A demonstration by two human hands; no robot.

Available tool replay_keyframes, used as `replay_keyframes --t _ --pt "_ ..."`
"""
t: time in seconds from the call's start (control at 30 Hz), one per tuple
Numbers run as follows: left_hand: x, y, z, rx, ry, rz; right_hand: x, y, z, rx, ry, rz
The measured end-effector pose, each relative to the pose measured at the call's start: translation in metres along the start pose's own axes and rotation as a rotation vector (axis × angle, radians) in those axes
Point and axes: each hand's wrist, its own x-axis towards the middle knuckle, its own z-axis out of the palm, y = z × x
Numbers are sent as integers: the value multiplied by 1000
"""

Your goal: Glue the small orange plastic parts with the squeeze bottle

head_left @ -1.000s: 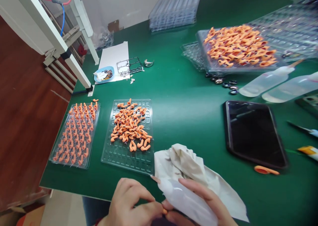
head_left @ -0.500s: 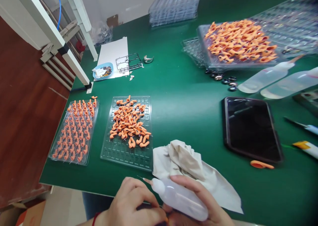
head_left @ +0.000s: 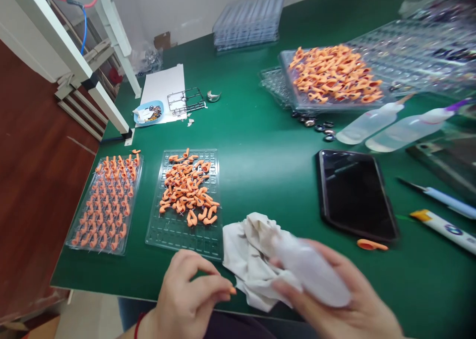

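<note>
My left hand is closed in a pinch near the table's front edge. A bit of orange shows at its fingertips, looking like one of the small curved earbud shells piled on a clear tray beyond it. My right hand wraps round a translucent squeeze bottle, blurred by motion, whose tip cannot be made out. Behind the bottle lies a crumpled whitish cloth. Further left, another clear tray carries orange shells set in rows.
A black phone lies at the right, a single orange shell beside it. Two more squeeze bottles, a white tube and a tray heaped with orange shells are beyond. A white frame leg stands at the left.
My hands have come apart. The right has carried the bottle to the right, over the cloth's edge, while the left stays near the table's front with its pinch. The camera view has shifted slightly.
</note>
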Motion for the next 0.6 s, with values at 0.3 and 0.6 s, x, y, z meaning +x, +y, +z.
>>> replay_keyframes --t 0.3,0.6 --pt "11 -1 15 137 60 40 35 -8 3 -20 66 -49" --pt "22 1 31 160 92 96 -1 -7 21 127 26 -77"
